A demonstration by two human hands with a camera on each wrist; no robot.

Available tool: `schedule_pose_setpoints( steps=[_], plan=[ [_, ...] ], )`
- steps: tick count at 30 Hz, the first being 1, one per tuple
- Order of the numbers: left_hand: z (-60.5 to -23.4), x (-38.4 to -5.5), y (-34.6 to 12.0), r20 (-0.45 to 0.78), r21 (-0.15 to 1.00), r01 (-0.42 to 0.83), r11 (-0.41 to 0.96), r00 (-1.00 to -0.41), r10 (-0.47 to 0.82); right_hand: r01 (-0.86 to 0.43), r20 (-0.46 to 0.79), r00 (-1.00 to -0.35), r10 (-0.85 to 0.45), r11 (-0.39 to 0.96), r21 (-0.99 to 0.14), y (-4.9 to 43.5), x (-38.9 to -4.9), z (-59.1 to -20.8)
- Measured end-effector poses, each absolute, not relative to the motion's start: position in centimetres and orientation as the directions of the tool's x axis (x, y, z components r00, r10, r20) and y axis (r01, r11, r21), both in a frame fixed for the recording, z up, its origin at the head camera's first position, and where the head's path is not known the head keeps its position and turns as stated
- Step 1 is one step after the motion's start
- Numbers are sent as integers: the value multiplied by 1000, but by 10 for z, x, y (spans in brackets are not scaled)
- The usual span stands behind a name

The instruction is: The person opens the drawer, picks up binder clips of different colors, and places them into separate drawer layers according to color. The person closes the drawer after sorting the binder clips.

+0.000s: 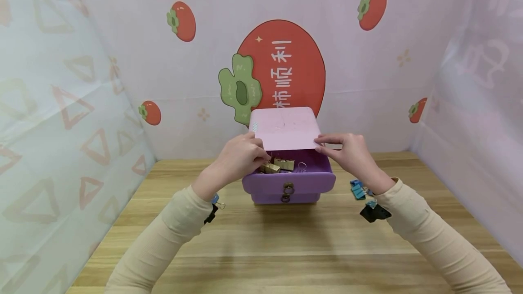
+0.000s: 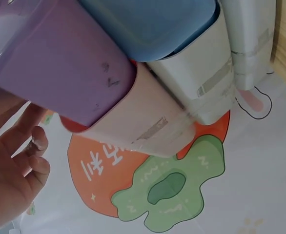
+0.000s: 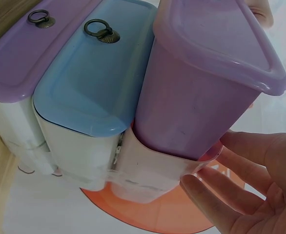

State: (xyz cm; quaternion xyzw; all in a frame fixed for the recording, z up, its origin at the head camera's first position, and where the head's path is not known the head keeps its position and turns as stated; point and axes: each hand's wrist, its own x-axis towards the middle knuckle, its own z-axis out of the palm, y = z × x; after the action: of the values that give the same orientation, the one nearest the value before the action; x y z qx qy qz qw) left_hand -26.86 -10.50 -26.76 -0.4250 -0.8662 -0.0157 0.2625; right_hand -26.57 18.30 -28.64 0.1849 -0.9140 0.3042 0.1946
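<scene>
Person's L hand (image 1: 241,153) comes in from the near left, wrist bent over the L side of the open purple drawer (image 1: 261,184), knuckles up, fingers bent; tips go in behind the drawer wall, so can't tell if they pinch anything. Gold binder clips (image 1: 284,164) lie right by those fingertips, inside the drawer, w/ a thin wire loop (image 1: 302,165) further R of them. R hand (image 1: 353,151) reaches in from the near right, wrist bent inward, and pinches the front R corner of the pink casing (image 1: 286,126) btwn thumb & fingers, other fingers spread along its side. The purple drawer sits btwn both hands, pulled well out of that casing, its ring pull (image 1: 288,188) on the front, below hand level. Under the R hand's casing, per R wrist cam, are a blue drawer (image 3: 94,92) & a lower purple drawer (image 3: 26,58), both pushed into white casings (image 3: 74,153); contents hidden. On the table (image 1: 245,248), teal-blue clips (image 1: 357,189) & a black clip (image 1: 373,212) lie near the R wrist; a small blue clip (image 1: 215,199) & a dark clip (image 1: 210,214) are partly hidden by the L sleeve (image 1: 180,214).
</scene>
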Motion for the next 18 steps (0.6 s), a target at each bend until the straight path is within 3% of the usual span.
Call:
schedule_pose_setpoints(
  steps=[8, 14, 18],
  plan=[
    [-267, -260, -112, 462, -155, 779, 608, -487, 742, -452, 462, -860, -217, 744, -491, 183, -266, -287],
    [-270, -254, -115, 545, -124, 806, 579, -432, 719, -450, 463, -859, -217, 751, -483, 183, -266, -286],
    [-273, -245, -115, 642, -131, 815, 565, -364, 674, -445, 458, -863, -215, 753, -485, 183, -266, -286]
  ],
)
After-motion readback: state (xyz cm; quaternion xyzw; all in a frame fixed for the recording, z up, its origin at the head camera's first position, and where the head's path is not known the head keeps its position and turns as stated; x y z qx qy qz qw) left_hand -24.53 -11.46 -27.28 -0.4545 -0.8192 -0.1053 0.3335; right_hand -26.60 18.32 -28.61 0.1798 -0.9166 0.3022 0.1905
